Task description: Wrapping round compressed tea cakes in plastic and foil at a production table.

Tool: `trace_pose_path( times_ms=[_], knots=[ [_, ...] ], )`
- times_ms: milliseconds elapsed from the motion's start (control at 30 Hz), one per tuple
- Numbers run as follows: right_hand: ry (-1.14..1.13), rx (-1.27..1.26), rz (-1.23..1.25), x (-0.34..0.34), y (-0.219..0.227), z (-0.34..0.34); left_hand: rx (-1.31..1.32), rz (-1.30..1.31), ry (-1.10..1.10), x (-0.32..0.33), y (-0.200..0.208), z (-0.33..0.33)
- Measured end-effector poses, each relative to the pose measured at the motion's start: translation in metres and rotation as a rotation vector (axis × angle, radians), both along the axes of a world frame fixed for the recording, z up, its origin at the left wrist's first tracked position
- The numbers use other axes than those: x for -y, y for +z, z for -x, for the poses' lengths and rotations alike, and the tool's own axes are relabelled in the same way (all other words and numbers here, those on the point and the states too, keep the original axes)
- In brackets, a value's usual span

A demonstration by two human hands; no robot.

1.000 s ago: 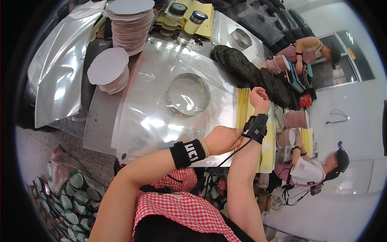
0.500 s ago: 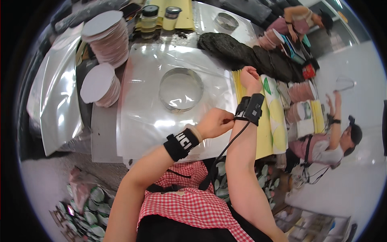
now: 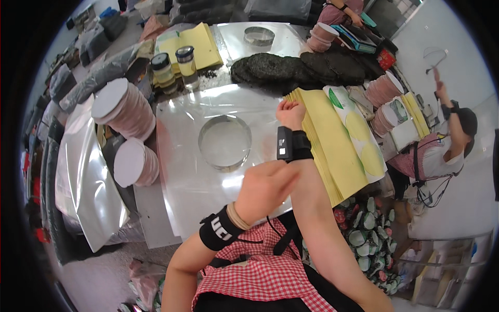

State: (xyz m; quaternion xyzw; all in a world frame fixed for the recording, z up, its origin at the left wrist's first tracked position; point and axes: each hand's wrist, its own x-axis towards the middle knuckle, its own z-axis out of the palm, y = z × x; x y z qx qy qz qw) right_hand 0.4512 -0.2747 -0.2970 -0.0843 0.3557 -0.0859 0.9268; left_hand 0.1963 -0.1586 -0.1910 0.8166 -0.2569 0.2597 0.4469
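Note:
My left hand (image 3: 264, 190), wearing a black wristband (image 3: 222, 229), is beside my right forearm, below the black device (image 3: 291, 144) strapped to my right wrist. Motion smears its fingers, so what they hold, if anything, does not show. My right hand (image 3: 291, 113) is over the edge of the yellow paper stack (image 3: 325, 140), fingers curled in and nothing visible in them. Left of it, a round metal ring (image 3: 224, 167) stands on clear plastic sheets (image 3: 179, 192) covering the table.
Dark, rough round cakes (image 3: 296, 68) lie behind the sheets. Two lidded jars (image 3: 188, 67) stand at the back left. Pinkish spools (image 3: 143, 164) stand left, beside a glossy film stack (image 3: 93, 182). A co-worker (image 3: 436, 148) is at the right; another (image 3: 340, 11) is behind the table.
My left hand has come away from the right wrist device and moved toward me along the forearm. My right hand has shifted left and nearer. The view has swung, showing more at the left.

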Motion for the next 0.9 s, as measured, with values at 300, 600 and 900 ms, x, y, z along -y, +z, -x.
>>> trace_pose_path(
  times_ms=[300, 600, 900],
  knots=[
    [-0.034, -0.068, 0.417, -0.035, 0.003, 0.021, 0.049, -0.559, 0.239, 0.032, -0.017, -0.032],
    [0.071, 0.328, 1.228, -0.053, 0.025, 0.023, -0.135, -0.309, 0.094, 0.012, 0.0, -0.062],
    [0.331, 0.455, 1.692, -0.05, 0.019, 0.028, -0.221, -0.245, 0.046, 0.017, 0.003, -0.046]
  ],
)
